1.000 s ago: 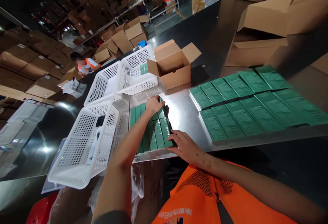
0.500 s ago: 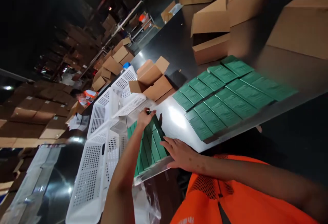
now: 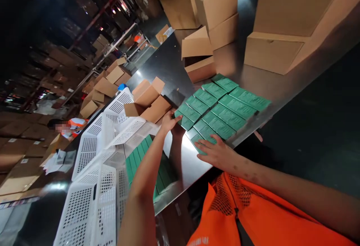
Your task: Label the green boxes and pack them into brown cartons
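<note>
Two rows of green boxes lie side by side on the metal table. My left hand is at the left end of the far row, its thumb apart from the fingers and touching the end box. Over the left end of the near row rests my right hand, fingers spread across the box tops. Another group of green boxes stands closely packed to the left, partly hidden behind my left forearm.
White perforated baskets line the left side. An open carton sits beyond my left hand. More cartons stand farther back, and a large one is at the right. A co-worker in an orange vest is at far left.
Both hands have left the packed left group and moved right to the two rows of green boxes. The view has shifted to the right.
</note>
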Motion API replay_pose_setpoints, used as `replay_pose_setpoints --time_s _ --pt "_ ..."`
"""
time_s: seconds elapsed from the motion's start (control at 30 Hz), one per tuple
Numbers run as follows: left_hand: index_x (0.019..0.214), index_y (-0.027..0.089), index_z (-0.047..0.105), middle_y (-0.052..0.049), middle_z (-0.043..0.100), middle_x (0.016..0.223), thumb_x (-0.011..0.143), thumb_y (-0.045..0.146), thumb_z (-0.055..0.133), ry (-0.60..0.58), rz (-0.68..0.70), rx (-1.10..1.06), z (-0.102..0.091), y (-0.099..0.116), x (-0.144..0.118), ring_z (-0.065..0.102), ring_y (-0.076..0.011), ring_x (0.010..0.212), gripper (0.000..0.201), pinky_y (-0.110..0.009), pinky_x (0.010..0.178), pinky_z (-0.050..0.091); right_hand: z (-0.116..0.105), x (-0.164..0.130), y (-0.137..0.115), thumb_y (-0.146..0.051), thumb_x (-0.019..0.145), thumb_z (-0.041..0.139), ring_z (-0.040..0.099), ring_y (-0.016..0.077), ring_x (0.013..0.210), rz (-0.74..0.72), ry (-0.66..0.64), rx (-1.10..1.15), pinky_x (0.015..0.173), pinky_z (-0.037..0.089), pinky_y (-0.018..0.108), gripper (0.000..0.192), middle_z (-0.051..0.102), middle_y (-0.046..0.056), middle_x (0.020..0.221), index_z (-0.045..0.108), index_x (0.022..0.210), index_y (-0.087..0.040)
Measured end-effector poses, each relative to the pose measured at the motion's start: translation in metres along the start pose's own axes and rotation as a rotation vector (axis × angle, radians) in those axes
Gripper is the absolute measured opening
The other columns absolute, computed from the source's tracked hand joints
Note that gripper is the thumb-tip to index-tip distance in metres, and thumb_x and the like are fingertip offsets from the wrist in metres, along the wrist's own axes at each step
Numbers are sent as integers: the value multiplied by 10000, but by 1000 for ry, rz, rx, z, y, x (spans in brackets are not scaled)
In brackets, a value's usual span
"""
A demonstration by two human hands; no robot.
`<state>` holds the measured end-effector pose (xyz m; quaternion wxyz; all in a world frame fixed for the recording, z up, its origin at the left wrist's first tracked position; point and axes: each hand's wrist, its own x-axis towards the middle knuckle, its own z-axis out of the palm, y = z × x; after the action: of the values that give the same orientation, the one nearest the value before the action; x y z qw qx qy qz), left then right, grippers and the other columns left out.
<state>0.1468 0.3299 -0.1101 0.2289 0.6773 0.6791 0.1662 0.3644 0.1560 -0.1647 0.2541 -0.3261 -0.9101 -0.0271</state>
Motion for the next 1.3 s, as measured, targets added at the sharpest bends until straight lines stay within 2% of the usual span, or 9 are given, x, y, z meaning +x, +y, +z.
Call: replay_pose_setpoints --time_s 0.2,0.3,0.37,0.43,0.5,0.67,0.87,1.1,1.3 --pt "1153 189 585 -40 726 965 812 371 723 -28 -94 15 -54 -30 -25 710 -191 799 411 -283 654 557 9 17 -34 -176 946 615 630 274 1216 81 170 365 991 532 453 167 636 168 1352 692 1095 -186" --pt "1011 172 690 -65 729 855 724 344 794 -32 -171 119 -81 -50 -40 708 -259 818 350 -342 706 559 25 28 -51 -208 950 617 632 252 1226 147 157 620 1017 544 411 196 624 177 1363 676 1132 -166" --pt "893 161 723 -123 736 925 682 334 824 -4 -198 210 -88 -60 -48 679 -339 1003 292 -402 848 535 38 35 -61 -181 936 619 634 245 1228 140 86 745 1022 547 408 210 605 181 1387 667 1140 -164" --pt "875 159 731 -171 712 1123 677 344 828 31 -203 284 -88 -68 -54 588 -386 1197 289 -428 976 473 47 39 -67 -139 914 624 627 240 1240 123 18 832 1028 545 394 230 593 176 1402 663 1139 -167" --pt "947 166 735 -169 694 1192 732 382 787 30 -206 317 -82 -74 -56 583 -367 1209 309 -409 983 459 52 40 -71 -122 889 643 612 245 1263 121 -20 876 1037 540 394 260 585 162 1414 660 1142 -178" --pt "1080 169 709 -128 743 962 878 469 633 -1 -210 340 -66 -84 -58 683 -298 972 370 -348 821 488 49 47 -79 -204 768 821 616 272 1244 185 -59 851 1002 561 397 396 564 152 1414 644 1123 -198" --pt "1034 170 726 -119 745 933 900 485 607 26 -205 373 -65 -85 -61 689 -281 950 362 -322 790 477 44 61 -92 -232 735 849 643 304 1161 248 -36 714 891 612 432 409 626 144 1247 622 1072 -184" --pt "983 185 724 -121 746 924 881 522 618 46 -260 392 -65 -81 -59 694 -300 975 368 -336 798 479 48 60 -100 -244 767 823 635 321 1158 239 9 640 897 603 461 396 624 158 1241 603 1091 -184" --pt "911 194 698 -137 757 962 803 414 717 5 -284 398 -71 -71 -54 690 -329 1020 245 -375 844 494 43 71 -90 -333 590 960 683 280 1049 243 -111 714 883 614 386 703 628 135 1227 606 1174 -167"
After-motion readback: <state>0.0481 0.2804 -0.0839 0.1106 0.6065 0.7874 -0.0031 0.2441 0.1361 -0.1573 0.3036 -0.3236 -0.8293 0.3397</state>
